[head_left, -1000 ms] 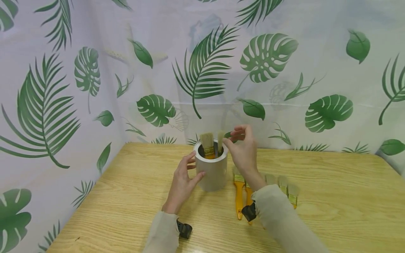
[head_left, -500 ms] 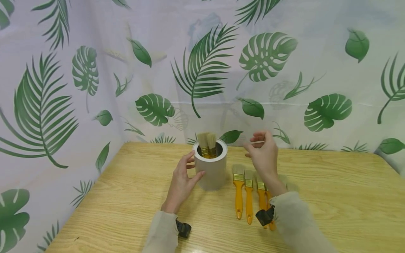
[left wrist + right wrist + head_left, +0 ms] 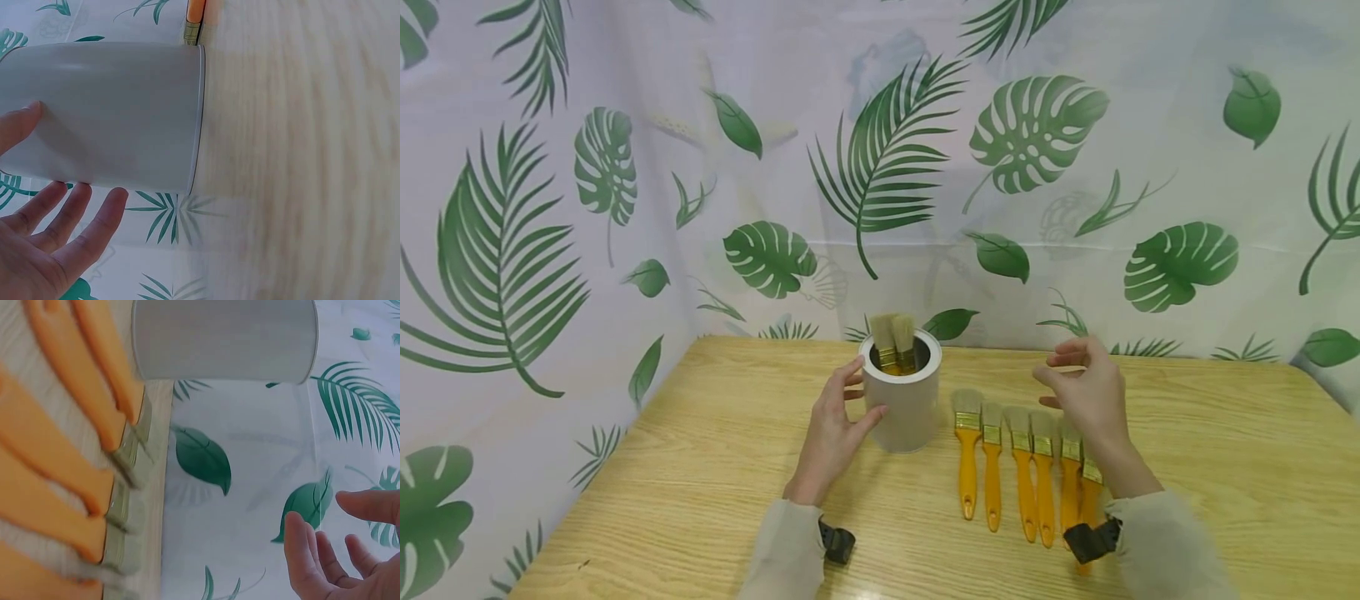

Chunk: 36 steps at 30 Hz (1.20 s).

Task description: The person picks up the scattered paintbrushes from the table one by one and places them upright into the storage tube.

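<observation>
A white cylindrical can (image 3: 901,417) stands upright on the table. Two paintbrushes (image 3: 904,335) lean inside it, bristles up above the rim, their handles hidden within. My left hand (image 3: 829,437) holds the can's left side, thumb (image 3: 19,128) on the near face and fingers along the far side. Over the right part of the table hovers my right hand (image 3: 1093,396), which holds nothing; in the right wrist view a gap shows between its thumb and fingers. Several orange-handled paintbrushes (image 3: 992,483) lie in a row right of the can, the rightmost partly hidden by my right wrist.
The wooden table (image 3: 700,500) ends at the back against a white leaf-print cloth (image 3: 880,192). More of that cloth hangs along the left side. A dark camera (image 3: 1092,542) on my right wrist hangs low over the brush handles.
My right hand has let go of a paintbrush at the can, which now leans beside the other one. The hand has moved right, uncovering the row of brushes. My left hand stays on the can.
</observation>
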Each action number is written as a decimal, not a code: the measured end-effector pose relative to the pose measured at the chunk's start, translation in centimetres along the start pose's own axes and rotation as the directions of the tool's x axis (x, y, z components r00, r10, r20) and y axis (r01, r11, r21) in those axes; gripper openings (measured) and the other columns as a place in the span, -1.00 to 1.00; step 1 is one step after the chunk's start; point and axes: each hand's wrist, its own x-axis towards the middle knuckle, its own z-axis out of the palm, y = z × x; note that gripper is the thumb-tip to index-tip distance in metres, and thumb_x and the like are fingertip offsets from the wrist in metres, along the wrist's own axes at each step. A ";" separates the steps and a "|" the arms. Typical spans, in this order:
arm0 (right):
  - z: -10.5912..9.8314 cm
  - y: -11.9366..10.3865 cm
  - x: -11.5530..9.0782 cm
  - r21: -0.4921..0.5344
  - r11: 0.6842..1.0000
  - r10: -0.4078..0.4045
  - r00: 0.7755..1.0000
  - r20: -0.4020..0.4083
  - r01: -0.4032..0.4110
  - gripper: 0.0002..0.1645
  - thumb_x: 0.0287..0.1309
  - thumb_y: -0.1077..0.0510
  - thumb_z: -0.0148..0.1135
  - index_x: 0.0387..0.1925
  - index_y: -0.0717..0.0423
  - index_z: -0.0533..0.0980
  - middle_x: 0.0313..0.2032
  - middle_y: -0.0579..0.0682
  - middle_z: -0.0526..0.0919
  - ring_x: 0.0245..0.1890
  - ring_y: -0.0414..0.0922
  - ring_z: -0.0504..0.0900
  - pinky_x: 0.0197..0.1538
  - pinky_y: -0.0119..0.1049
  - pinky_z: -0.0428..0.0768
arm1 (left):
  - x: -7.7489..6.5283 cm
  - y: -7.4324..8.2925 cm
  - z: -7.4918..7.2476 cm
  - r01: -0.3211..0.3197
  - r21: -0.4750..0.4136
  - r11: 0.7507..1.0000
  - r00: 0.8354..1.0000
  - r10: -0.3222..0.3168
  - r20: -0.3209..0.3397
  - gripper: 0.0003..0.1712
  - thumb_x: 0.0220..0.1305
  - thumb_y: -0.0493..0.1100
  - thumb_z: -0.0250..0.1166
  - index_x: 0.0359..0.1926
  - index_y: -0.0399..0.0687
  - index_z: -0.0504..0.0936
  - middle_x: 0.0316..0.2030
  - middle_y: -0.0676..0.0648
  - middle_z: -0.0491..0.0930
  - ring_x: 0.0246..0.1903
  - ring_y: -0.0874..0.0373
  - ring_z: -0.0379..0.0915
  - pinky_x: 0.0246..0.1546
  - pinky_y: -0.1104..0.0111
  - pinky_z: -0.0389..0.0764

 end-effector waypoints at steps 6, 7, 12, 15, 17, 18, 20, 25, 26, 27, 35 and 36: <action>-2.2 1.2 -0.2 -0.053 0.997 0.054 0.998 0.015 -0.053 -0.53 0.29 0.34 0.30 0.13 0.40 0.33 -0.07 0.23 0.49 -0.44 -0.36 0.57 -0.39 -0.35 0.74 | 0.0 0.1 0.0 0.001 -0.016 1.000 1.000 -0.001 0.001 -0.25 0.21 -0.41 0.44 0.36 -0.25 0.30 0.14 -0.34 0.48 0.06 -0.27 0.52 0.05 -0.05 0.65; -2.5 1.3 -0.3 -0.068 0.996 0.058 0.998 0.016 -0.057 -0.53 0.29 0.34 0.30 0.13 0.41 0.32 -0.07 0.23 0.50 -0.45 -0.35 0.57 -0.40 -0.34 0.74 | 0.0 0.1 0.0 0.000 -0.018 1.000 1.000 0.000 0.000 -0.25 0.21 -0.42 0.44 0.36 -0.25 0.30 0.14 -0.34 0.48 0.06 -0.28 0.52 0.05 -0.05 0.65; -3.9 2.1 -0.6 -0.115 0.991 0.081 0.995 0.049 -0.075 -0.51 0.30 0.32 0.29 0.13 0.42 0.30 -0.06 0.28 0.50 -0.45 -0.33 0.59 -0.39 -0.29 0.76 | 0.0 0.2 0.1 -0.002 -0.024 1.000 1.000 0.002 -0.005 -0.26 0.20 -0.43 0.44 0.35 -0.26 0.31 0.14 -0.34 0.48 0.07 -0.27 0.52 0.04 -0.06 0.64; -4.7 2.5 -0.8 -0.124 0.988 0.098 0.992 0.077 -0.088 -0.50 0.30 0.31 0.28 0.14 0.43 0.28 -0.02 0.31 0.48 -0.43 -0.34 0.60 -0.37 -0.26 0.77 | 0.0 0.3 0.1 -0.001 -0.026 1.000 1.000 0.001 -0.002 -0.26 0.20 -0.44 0.44 0.35 -0.26 0.30 0.14 -0.34 0.48 0.08 -0.27 0.51 0.05 -0.07 0.64; -5.2 2.9 -1.0 -0.118 0.987 0.118 0.988 0.100 -0.106 -0.48 0.31 0.30 0.28 0.14 0.44 0.25 0.00 0.33 0.47 -0.42 -0.33 0.61 -0.37 -0.24 0.77 | 0.0 0.3 0.1 0.006 -0.025 1.000 1.000 -0.006 0.000 -0.25 0.20 -0.44 0.44 0.35 -0.26 0.30 0.14 -0.35 0.48 0.07 -0.27 0.52 0.04 -0.07 0.65; -5.4 3.1 -1.0 -0.113 0.987 0.129 0.986 0.110 -0.117 -0.47 0.32 0.30 0.27 0.15 0.45 0.25 0.00 0.33 0.46 -0.42 -0.34 0.61 -0.36 -0.23 0.77 | 0.0 0.3 0.1 0.009 -0.025 1.000 1.000 -0.009 0.000 -0.25 0.20 -0.44 0.44 0.35 -0.25 0.30 0.14 -0.35 0.48 0.06 -0.28 0.52 0.04 -0.07 0.65; -5.8 3.6 -1.1 -0.107 0.985 0.146 0.982 0.121 -0.133 -0.47 0.32 0.31 0.27 0.16 0.47 0.24 0.00 0.35 0.47 -0.42 -0.32 0.63 -0.35 -0.22 0.77 | 0.0 0.2 0.1 0.012 -0.026 1.000 1.000 -0.012 -0.002 -0.25 0.20 -0.44 0.44 0.35 -0.25 0.30 0.14 -0.35 0.48 0.05 -0.29 0.53 0.03 -0.08 0.65; -6.6 4.7 -1.4 -0.121 0.977 0.189 0.974 0.123 -0.175 -0.46 0.32 0.31 0.27 0.16 0.48 0.23 -0.01 0.35 0.49 -0.41 -0.28 0.66 -0.36 -0.19 0.77 | 0.0 0.2 0.1 0.001 -0.020 1.000 1.000 -0.001 -0.008 -0.25 0.19 -0.43 0.45 0.35 -0.25 0.31 0.13 -0.34 0.48 0.06 -0.27 0.53 0.03 -0.06 0.65; -6.7 4.9 -1.4 -0.127 0.975 0.200 0.972 0.124 -0.185 -0.45 0.32 0.31 0.27 0.16 0.48 0.23 -0.01 0.36 0.49 -0.40 -0.27 0.66 -0.36 -0.19 0.78 | 0.0 0.2 0.1 -0.004 -0.017 1.000 1.000 0.003 -0.009 -0.25 0.20 -0.43 0.44 0.35 -0.25 0.31 0.13 -0.34 0.49 0.07 -0.26 0.52 0.03 -0.05 0.65; -6.9 5.1 -1.4 -0.131 0.972 0.211 0.969 0.125 -0.195 -0.45 0.32 0.31 0.27 0.17 0.49 0.22 -0.02 0.35 0.50 -0.40 -0.26 0.67 -0.37 -0.18 0.78 | 0.0 0.2 0.1 -0.008 -0.015 1.000 1.000 0.007 -0.009 -0.25 0.20 -0.43 0.45 0.35 -0.25 0.31 0.13 -0.34 0.49 0.07 -0.26 0.52 0.04 -0.04 0.66; -7.5 6.7 -1.7 -0.179 0.953 0.275 0.945 0.177 -0.244 -0.41 0.30 0.31 0.28 0.18 0.53 0.21 -0.09 0.33 0.56 -0.39 -0.10 0.71 -0.37 -0.12 0.78 | 0.0 0.1 0.1 -0.001 -0.013 1.000 1.000 0.001 -0.010 -0.25 0.20 -0.42 0.45 0.34 -0.23 0.31 0.13 -0.32 0.49 0.06 -0.25 0.53 0.04 0.01 0.67; -7.6 6.9 -1.7 -0.187 0.950 0.286 0.939 0.191 -0.251 -0.39 0.30 0.30 0.28 0.19 0.53 0.20 -0.10 0.34 0.56 -0.38 -0.08 0.71 -0.37 -0.11 0.78 | 0.0 0.1 0.1 0.000 -0.012 1.000 1.000 0.000 -0.010 -0.25 0.20 -0.42 0.45 0.34 -0.23 0.31 0.13 -0.33 0.49 0.05 -0.25 0.54 0.04 0.01 0.67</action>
